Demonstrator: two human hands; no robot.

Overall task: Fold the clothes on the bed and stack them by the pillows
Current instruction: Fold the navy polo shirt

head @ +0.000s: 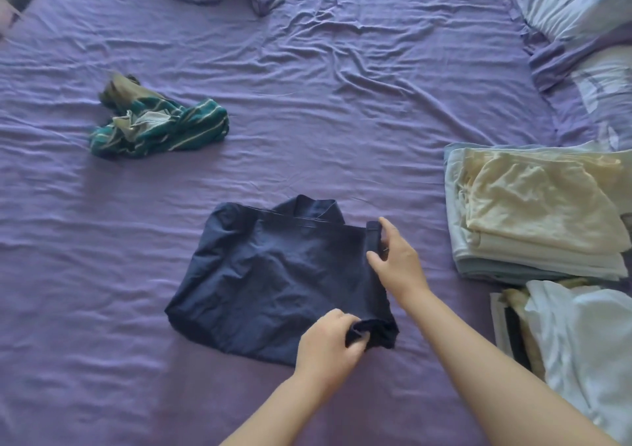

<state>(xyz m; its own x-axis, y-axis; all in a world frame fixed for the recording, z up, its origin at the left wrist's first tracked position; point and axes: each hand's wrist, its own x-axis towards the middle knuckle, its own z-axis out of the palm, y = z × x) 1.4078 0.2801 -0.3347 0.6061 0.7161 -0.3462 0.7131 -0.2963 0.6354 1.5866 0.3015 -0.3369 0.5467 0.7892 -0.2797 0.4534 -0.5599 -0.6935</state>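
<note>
Your left hand (330,338): fingers (355,332) curled, pinching the bunched near-right corner of the navy garment (273,274). Your right hand (393,254): thumb and forefinger spread into a C along the right edge, clasping the thick band there; how firmly, cannot tell.

Garment lies flat on the purple bed sheet (307,120), partly folded, in front of you near the bed's middle. Thin woven cloth by the look: light, limp, creases readily, will sag from any single grip. Take it at two corners or along the stiffer band, never mid-panel.

Long axis runs from near-left to far-right, slightly skewed; the collar-like flap points away from you.

Folded pale stack (533,213) sits to the right, near the pillows (581,7). A green striped garment (164,127) lies crumpled far left, unfolded.
</note>
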